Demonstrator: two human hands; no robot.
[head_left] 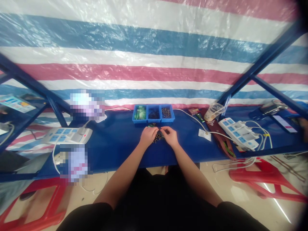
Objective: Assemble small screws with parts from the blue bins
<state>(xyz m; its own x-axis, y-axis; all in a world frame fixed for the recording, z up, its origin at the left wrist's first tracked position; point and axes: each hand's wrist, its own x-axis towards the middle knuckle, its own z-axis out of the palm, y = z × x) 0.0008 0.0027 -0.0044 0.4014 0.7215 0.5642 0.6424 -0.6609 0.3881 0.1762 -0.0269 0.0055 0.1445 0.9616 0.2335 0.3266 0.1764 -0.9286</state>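
Two bare hands worked close together, the left hand [149,135] and the right hand [170,136], fingers curled inward around a small heap of dark and brass-coloured pieces [158,138] on a flat blue tabletop [115,141]. Whether either hand pinched a piece could not be told. Just beyond sat three blue plastic bins [153,121], side by side, holding green contents [140,113], black bits [154,114] and silvery pieces [166,113].
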